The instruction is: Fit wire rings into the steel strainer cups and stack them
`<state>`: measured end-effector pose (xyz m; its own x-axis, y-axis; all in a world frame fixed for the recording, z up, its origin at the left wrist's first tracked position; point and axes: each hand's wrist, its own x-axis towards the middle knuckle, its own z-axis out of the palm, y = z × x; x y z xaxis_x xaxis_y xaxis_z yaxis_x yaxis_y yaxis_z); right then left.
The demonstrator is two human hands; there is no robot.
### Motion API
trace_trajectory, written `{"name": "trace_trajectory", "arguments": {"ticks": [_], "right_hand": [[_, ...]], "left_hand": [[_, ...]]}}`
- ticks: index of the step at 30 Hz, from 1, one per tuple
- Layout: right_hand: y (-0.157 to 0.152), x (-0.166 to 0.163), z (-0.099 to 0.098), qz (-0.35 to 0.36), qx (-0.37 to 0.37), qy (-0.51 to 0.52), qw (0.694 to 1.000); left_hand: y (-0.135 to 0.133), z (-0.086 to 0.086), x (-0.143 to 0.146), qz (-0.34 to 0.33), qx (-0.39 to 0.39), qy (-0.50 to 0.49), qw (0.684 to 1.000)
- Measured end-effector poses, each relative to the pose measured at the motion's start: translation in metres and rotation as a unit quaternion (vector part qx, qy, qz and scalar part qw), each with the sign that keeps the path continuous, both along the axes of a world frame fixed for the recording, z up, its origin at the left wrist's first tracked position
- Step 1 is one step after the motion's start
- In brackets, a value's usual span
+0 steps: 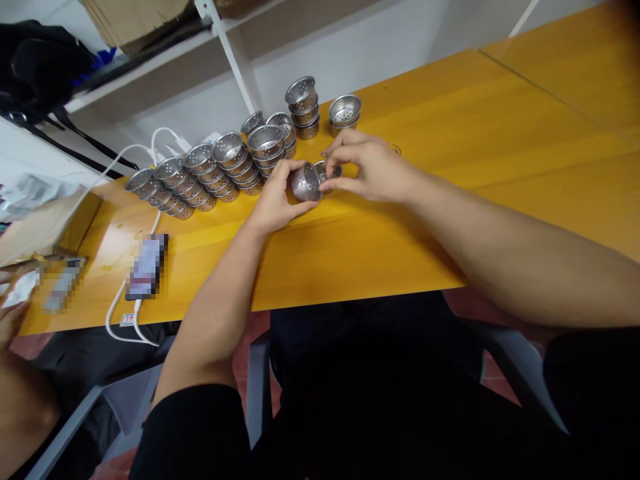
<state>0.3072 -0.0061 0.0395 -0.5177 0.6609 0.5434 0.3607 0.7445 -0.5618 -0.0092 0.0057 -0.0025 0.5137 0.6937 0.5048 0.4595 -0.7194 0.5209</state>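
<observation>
My left hand is wrapped round a small perforated metal cup, tilted on its side just above or on the yellow table. Against that cup's right side is a second perforated metal piece, partly covered by fingers. My right hand has its thumb and fingers closed on this second piece; whether it is a whole cup or a shallower part I cannot tell. Behind my left hand stand several stacks of the same cups. A short stack of cups is just beyond my right hand.
A taller cup stack stands near the wall. A phone with a white cable lies on the table to the left. Farther left are another phone, a cardboard box and another person's arm.
</observation>
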Motion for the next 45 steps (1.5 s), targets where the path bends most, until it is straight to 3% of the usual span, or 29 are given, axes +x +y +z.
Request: {"name": "trace_trajectory", "arguments": {"ticks": [3,6,10,13,17,22,27,33,45], "right_hand": [[0.005,0.013,0.008,-0.087,0.026,0.004,0.996],[0.019,0.035,0.013,-0.157,-0.013,-0.127,0.979],[0.036,0.056,0.015,-0.149,-0.089,-0.332,0.927],[0.037,0.057,0.016,-0.146,-0.13,-0.373,0.907],[0.027,0.046,0.01,-0.152,-0.082,-0.261,0.95],[0.024,0.027,-0.014,-0.027,-0.076,-0.128,0.989],[0.024,0.016,-0.026,0.037,-0.09,-0.066,0.993],[0.012,0.01,-0.014,0.05,-0.066,-0.057,0.995],[0.013,0.011,-0.009,0.004,-0.062,-0.099,0.993]], "left_hand": [[-0.004,0.002,0.001,0.006,-0.028,-0.009,1.0],[-0.008,0.007,0.002,0.006,-0.041,-0.017,0.999],[-0.006,0.007,0.002,0.019,-0.024,-0.022,0.999],[0.003,-0.003,-0.002,0.013,-0.03,-0.036,0.999],[0.018,-0.022,-0.007,-0.008,-0.049,-0.059,0.997],[0.029,-0.036,-0.007,-0.03,-0.081,-0.097,0.992],[0.031,-0.043,-0.004,-0.057,-0.137,-0.123,0.981],[0.035,-0.049,0.002,-0.081,-0.166,-0.112,0.976],[0.017,-0.03,0.011,-0.058,-0.148,-0.071,0.985]]}}
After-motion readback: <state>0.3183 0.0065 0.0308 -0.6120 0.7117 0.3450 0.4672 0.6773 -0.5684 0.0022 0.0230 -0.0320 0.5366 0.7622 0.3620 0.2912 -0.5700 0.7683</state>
